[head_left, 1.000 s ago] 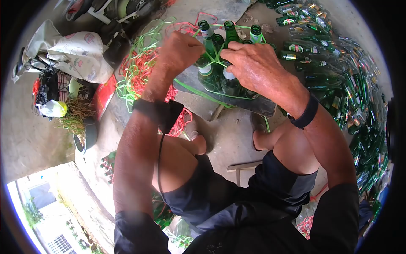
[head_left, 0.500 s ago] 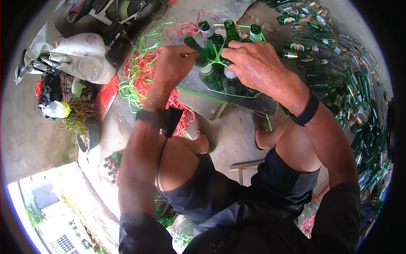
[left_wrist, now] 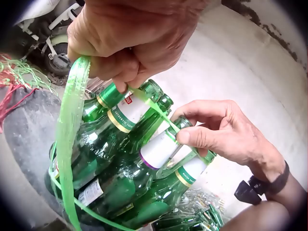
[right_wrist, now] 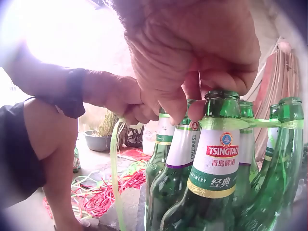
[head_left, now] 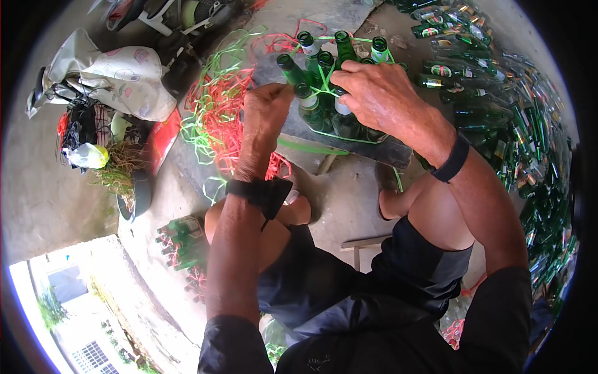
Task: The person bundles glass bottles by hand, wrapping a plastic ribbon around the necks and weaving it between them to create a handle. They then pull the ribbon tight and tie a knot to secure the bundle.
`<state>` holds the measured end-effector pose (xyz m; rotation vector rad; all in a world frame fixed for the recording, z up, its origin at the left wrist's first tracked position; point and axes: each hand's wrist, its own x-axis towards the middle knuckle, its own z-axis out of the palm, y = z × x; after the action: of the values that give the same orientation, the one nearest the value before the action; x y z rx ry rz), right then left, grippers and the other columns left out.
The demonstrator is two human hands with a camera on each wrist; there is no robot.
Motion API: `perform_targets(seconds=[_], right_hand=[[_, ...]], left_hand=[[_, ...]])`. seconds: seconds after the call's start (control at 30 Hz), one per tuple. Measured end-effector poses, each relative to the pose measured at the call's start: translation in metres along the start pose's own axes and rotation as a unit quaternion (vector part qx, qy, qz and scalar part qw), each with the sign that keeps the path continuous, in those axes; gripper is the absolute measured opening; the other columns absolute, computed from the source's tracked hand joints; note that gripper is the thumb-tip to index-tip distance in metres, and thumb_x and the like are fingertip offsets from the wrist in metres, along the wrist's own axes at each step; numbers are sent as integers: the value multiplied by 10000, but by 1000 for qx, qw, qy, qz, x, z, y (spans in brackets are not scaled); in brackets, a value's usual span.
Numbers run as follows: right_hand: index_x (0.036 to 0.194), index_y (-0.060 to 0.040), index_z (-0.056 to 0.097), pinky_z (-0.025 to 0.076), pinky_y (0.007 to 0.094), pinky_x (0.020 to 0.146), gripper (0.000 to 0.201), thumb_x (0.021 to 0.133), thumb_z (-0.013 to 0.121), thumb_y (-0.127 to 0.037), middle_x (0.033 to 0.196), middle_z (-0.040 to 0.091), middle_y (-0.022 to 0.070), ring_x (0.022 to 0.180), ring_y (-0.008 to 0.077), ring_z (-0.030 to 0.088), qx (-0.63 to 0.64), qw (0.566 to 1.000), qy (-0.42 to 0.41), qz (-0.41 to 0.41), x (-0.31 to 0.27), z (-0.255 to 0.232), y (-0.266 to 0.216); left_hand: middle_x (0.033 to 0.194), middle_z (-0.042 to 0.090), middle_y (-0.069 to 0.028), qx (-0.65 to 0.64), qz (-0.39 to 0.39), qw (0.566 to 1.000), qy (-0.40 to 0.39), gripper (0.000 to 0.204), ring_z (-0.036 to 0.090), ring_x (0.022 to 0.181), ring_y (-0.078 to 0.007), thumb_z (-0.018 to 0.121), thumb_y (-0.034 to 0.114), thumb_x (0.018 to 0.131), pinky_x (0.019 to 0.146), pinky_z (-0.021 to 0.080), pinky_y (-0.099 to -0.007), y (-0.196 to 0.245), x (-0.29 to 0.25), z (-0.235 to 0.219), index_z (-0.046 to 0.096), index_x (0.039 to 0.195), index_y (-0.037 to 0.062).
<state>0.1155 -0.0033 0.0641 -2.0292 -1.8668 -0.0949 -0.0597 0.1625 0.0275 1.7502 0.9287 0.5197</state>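
— Since a second ago, we see that the left hand (head_left: 268, 115) has come down toward the body, baring the leftmost bottle neck it had covered. The right hand (head_left: 381, 93) has stayed over the necks.

— What does each one grasp, as we read it?

— The left pinches a green strap (left_wrist: 70, 130): one length hangs from its curled fingers, another runs straight across to the right hand. That one, thumb and fingers bent, seems to pinch the strap among the necks, though we can't make out every fingertip.

— Why there, do we think?

— Probably to anchor the crossing while the left takes up slack. Necks are slim, so we'd judge a strap there can draw neighbours together.

— And where do we find the green bottles (head_left: 314, 116)?

— Standing in a tight cluster on the low counter (head_left: 393, 156), below the right hand. A lower band (left_wrist: 91, 211) goes around their bodies, which we take as a guard against spreading.

— The tangled strapping (head_left: 221, 118) lies to the left, we suppose for easy reach, and loose bottles (head_left: 520, 140) are heaped well off to the right.
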Motion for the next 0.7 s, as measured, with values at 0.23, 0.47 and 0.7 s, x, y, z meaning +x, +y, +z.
perform_targets(seconds=[0.23,0.47,0.7], right_hand=[[950,-58,697,570,498,674,134,822,697,-99,921,710,104,822,358,731,-3,1000,26,-3,-1,5,2],[960,-53,678,572,508,692,206,841,774,-191,919,706,111,820,364,729,-12,1000,23,8,0,6,2],[982,-56,683,561,508,719,242,837,811,-201,959,708,102,892,364,725,19,1000,15,-20,1,8,11]], left_hand=[[651,528,79,-204,-102,974,-15,244,412,550,-32,767,186,912,493,298,-246,-2,-11,2,803,1050,-12],[630,432,109,-282,-134,950,-10,125,300,482,-16,741,92,939,441,196,-241,-8,-9,7,741,1055,45],[622,420,118,-295,-144,945,6,38,294,476,-18,736,94,944,434,195,-240,-5,-19,15,719,972,75]])
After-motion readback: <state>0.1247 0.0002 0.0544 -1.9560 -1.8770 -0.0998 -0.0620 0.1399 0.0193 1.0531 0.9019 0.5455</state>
